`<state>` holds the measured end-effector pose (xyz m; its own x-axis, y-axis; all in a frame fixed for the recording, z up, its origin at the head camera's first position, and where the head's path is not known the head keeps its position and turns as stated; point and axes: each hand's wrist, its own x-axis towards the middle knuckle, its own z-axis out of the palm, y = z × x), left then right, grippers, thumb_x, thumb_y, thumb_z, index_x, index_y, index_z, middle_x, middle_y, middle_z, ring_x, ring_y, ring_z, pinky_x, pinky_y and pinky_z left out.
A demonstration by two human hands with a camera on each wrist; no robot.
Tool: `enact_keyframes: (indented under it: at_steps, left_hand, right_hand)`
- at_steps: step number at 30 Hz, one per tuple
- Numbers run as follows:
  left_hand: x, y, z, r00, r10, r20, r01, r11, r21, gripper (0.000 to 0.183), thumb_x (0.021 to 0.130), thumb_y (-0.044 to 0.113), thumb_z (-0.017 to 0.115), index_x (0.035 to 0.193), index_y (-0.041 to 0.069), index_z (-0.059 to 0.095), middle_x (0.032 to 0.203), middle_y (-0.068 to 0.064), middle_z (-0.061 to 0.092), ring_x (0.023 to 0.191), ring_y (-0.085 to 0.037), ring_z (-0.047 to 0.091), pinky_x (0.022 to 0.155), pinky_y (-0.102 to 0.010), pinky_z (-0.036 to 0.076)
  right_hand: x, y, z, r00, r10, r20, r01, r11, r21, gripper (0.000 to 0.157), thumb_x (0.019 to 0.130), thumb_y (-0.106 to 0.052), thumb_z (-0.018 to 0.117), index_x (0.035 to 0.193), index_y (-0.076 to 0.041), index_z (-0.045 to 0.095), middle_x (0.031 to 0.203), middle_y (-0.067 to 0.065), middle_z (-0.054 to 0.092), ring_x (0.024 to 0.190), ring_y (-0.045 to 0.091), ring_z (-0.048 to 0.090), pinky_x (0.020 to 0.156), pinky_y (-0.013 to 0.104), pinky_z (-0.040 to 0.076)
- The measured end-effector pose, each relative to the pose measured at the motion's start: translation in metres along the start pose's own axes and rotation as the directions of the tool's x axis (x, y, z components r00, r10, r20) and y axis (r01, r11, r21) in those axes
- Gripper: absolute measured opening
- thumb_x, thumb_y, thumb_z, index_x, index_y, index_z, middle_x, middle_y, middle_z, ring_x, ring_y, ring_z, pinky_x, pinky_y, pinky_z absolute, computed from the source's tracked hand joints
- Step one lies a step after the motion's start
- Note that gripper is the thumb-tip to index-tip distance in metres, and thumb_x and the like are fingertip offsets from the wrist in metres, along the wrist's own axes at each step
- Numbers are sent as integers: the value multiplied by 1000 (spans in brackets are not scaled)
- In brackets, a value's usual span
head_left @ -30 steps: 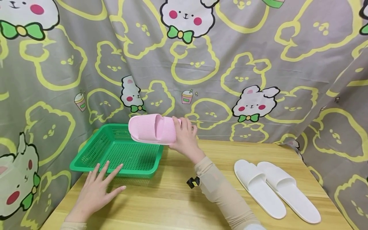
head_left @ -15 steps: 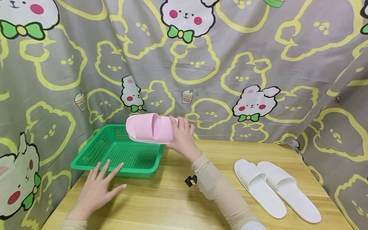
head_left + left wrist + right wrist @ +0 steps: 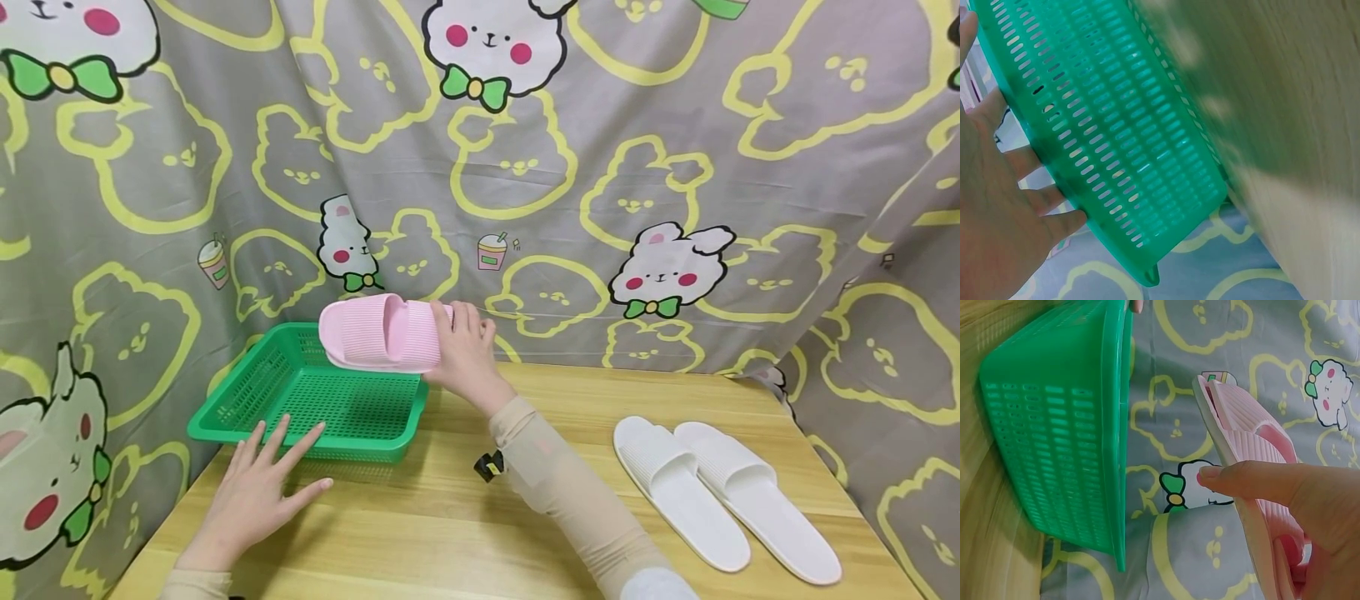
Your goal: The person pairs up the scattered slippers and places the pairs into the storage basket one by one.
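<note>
Pink slippers [image 3: 363, 333] shift left above the basket [image 3: 367, 447], clamped by the right hand [image 3: 468, 354]. The left hand [image 3: 251, 496] has fingers apart.

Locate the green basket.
In the head view, the green basket sits left of centre on the wooden table, with the left hand at its near rim and pink footwear, held in the right hand, hiding its far right corner.

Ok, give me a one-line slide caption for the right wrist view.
Right hand gripping pink slippers, apart from a green basket, before a patterned curtain.
</note>
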<state>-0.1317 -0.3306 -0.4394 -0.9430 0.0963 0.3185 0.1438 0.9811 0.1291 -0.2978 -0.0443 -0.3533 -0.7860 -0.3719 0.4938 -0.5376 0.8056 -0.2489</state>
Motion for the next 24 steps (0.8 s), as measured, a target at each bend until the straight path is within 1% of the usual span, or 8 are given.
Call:
enact_keyframes:
  at_steps: [6,10,18,24]
  left_hand:
    - [1,0,0,1000,-6,4,6,1000,-10,81,83,64,63,151,45,26,155,-28,30,141,-59,18,107,-76,19]
    - [1,0,0,1000,-5,4,5,1000,-15,80,83,64,63,152,45,25,155,-28,29,142,-59,16,108,-76,17]
    - [1,-1,0,1000,-10,9,11,1000,-19,81,83,64,63,152,45,25,156,-27,28,142,-58,15,109,-76,15]
    - [0,1,-1,1000,-18,18,19,999,-27,81,83,64,63,152,45,25,157,-27,27,142,-58,14,108,-76,15]
  right_hand:
    - [4,-3,2,1000,-10,-3,10,1000,-6,110,57,-41,88,146,-21,27,135,12,40,129,27,31,101,49,28]
    - [7,-6,3,1000,-16,-3,16,1000,-19,112,57,-42,88,148,-21,27,135,11,40,129,27,32,101,48,28]
    - [12,-15,0,999,-4,43,6,999,-51,112,61,-46,85,151,-20,24,138,10,40,130,25,31,101,46,28]
    - [16,-20,0,998,6,62,-2,998,-68,114,61,-50,85,152,-20,23,137,9,41,129,24,32,101,46,28]
